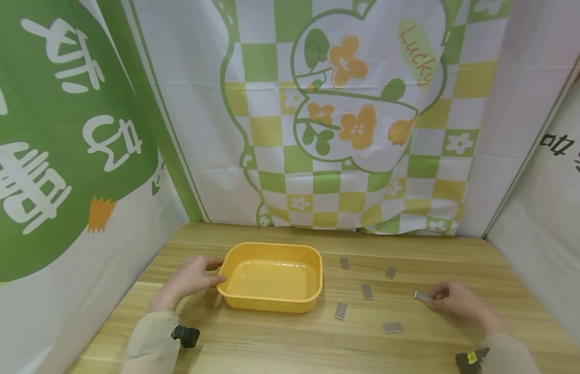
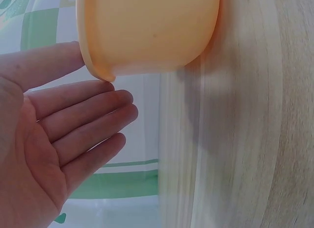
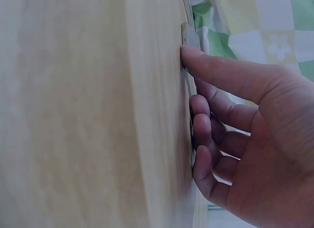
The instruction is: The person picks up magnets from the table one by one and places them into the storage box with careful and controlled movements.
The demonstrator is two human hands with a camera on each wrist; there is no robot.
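Head view: the left hand (image 1: 195, 275) reaches forward, fingers straight, thumb and index finger touching the near end of one yellow plastic tub (image 1: 271, 302) at its right. The right hand (image 1: 458, 300), fingers curled, pinches one grey rectangular block (image 1: 421, 297); five matching blocks (image 1: 367, 292) lie left of it on the tabletop (image 1: 280, 343).

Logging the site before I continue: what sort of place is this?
Probably a curtained-off tabletop workspace: printed cloths hang on three sides of a wood-grained table, which holds a yellow tray.
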